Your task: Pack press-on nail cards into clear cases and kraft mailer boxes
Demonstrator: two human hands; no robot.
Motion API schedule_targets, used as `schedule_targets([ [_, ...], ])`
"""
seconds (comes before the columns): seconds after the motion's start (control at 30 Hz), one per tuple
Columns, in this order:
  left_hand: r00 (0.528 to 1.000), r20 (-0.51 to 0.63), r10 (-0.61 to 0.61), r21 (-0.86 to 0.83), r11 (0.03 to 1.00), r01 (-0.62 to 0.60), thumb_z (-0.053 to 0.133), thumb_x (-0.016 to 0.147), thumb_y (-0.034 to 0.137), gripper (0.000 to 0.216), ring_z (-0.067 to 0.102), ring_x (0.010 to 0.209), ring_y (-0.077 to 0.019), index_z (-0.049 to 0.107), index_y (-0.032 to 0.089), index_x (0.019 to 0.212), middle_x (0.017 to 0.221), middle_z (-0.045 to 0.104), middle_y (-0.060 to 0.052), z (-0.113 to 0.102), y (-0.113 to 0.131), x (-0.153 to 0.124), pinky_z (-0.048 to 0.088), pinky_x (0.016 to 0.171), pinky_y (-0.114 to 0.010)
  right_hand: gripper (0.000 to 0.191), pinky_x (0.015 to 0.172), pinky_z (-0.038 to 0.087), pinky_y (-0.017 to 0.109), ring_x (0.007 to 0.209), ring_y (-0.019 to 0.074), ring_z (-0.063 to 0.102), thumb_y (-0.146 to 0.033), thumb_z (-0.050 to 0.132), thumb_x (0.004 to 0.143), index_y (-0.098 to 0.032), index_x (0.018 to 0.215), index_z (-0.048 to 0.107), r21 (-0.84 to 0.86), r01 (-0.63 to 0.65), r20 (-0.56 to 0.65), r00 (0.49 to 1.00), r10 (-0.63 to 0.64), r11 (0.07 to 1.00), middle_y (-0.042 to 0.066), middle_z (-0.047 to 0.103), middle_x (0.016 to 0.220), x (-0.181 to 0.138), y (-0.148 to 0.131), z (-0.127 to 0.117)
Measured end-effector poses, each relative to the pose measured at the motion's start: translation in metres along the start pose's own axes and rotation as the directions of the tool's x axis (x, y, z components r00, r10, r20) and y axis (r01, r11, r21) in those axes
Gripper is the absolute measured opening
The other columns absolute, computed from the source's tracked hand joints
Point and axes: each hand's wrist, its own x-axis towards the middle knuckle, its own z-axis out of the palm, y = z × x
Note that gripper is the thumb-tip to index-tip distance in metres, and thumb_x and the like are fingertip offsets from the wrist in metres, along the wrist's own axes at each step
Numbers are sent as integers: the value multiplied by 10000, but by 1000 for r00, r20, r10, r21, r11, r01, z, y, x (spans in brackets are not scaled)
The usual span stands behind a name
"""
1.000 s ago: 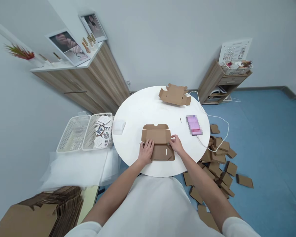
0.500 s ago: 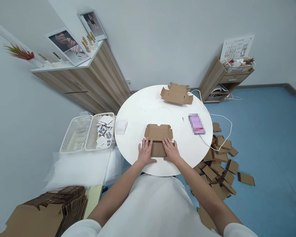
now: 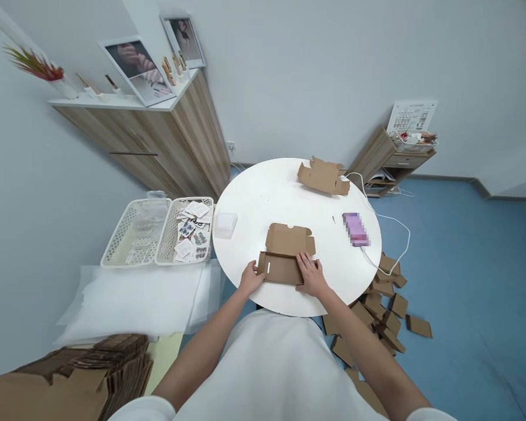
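- Carton (image 3: 284,269): open on the round table (image 3: 245,196), its right end masked by the right hand (image 3: 311,276), fingers extended; grip underneath cannot be told.
- Left hand (image 3: 251,279): thumb and fingers pinching the left wall.
- Cardboard stack (image 3: 48,394): cropped, lower left.

Matt brown cardboard in the open box (image 3: 286,270), the second carton (image 3: 324,176) and the stacked blanks (image 3: 48,394). Smooth white finish across the round surface (image 3: 254,213). Perforated white plastic in the basket (image 3: 169,234). Thin, translucent, plastic-looking material in the sheets (image 3: 131,301). Striped wood-grain look on the cabinet (image 3: 197,131). Soft, matt white cloth in the shirt (image 3: 276,362). Smooth blue floor (image 3: 469,280).
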Motion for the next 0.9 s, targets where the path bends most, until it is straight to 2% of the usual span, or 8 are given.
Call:
schedule_targets([
  [0.13, 998, 31, 48, -27, 999, -47, 379, 785, 194, 348, 548, 949, -196, 503, 138, 1105, 1021, 589, -96, -11, -9, 2, 424, 789, -299, 1093, 982, 54, 563, 1307, 278, -86, -413, 635, 577, -216, 1353, -109, -19, -27, 17, 999, 27, 999, 100, 25, 1443, -2, -7, 0],
  [0.23, 988, 4, 157, 47, 987, -157, 405, 749, 132, 494, 508, 1019, -199, 377, 145, 1242, 1118, 525, -110, -25, -13, 2, 405, 843, -313, 1091, 972, 44, 581, 1307, 288, -74, -400, 630, 577, -222, 1351, -117, -23, -46, 37, 998, 47, 999, 102, 15, 1442, -2, -11, -2],
  [0.33, 920, 64, 387, 259, 884, -390, 443, 690, 72, 670, 416, 1126, -227, 261, 215, 1318, 1280, 356, -113, -38, -13, 2, 354, 912, -356, 1082, 968, 49, 586, 1306, 291, -74, -394, 625, 581, -239, 1349, -122, -29, -62, 53, 997, 63, 998, 88, 12, 1443, -1, -13, -3],
  [0.43, 856, 233, 462, 382, 765, -518, 501, 654, 104, 733, 329, 1186, -278, 244, 260, 1323, 1338, 257, -106, -44, -6, 1, 318, 929, -415, 1082, 968, 48, 585, 1307, 290, -75, -382, 629, 578, -242, 1348, -118, -40, -60, 50, 997, 62, 997, 87, 11, 1443, -1, -14, -3],
  [0.53, 858, 307, 412, 437, 740, -512, 589, 607, 180, 848, 270, 1213, -313, 177, 266, 1343, 1345, 244, -115, -43, 3, 1, 289, 932, -451, 1061, 971, 53, 579, 1307, 290, -71, -385, 621, 589, -237, 1352, -100, -48, -55, 43, 997, 57, 997, 95, 15, 1443, -1, -14, -2],
  [0.63, 866, 305, 395, 456, 738, -497, 587, 645, 246, 683, 302, 1190, -305, 324, 305, 1273, 1327, 275, -88, -40, 12, 1, 305, 915, -441, 1054, 975, 55, 573, 1307, 294, -58, -382, 624, 587, -228, 1358, -77, -61, -50, 35, 998, 52, 997, 105, 30, 1442, -2, -16, -1],
  [0.8, 869, 246, 430, 407, 768, -495, 521, 725, 252, 315, 363, 1145, -264, 536, 256, 1039, 1251, 362, -66, -26, 18, 2, 350, 896, -394, 1030, 987, 43, 560, 1309, 290, -43, -359, 620, 586, -219, 1365, -40, -85, -12, 17, 1000, 14, 996, 98, 29, 1445, 0, -22, 1],
  [0.9, 873, 133, 470, 303, 819, -487, 517, 727, 219, 333, 337, 1180, -251, 512, 220, 1060, 1232, 374, -89, -16, 14, 1, 324, 950, -391, 1025, 988, 53, 557, 1308, 288, -45, -343, 612, 585, -208, 1367, -36, -84, -30, 10, 999, 31, 996, 99, 22, 1445, 1, -25, 2],
])
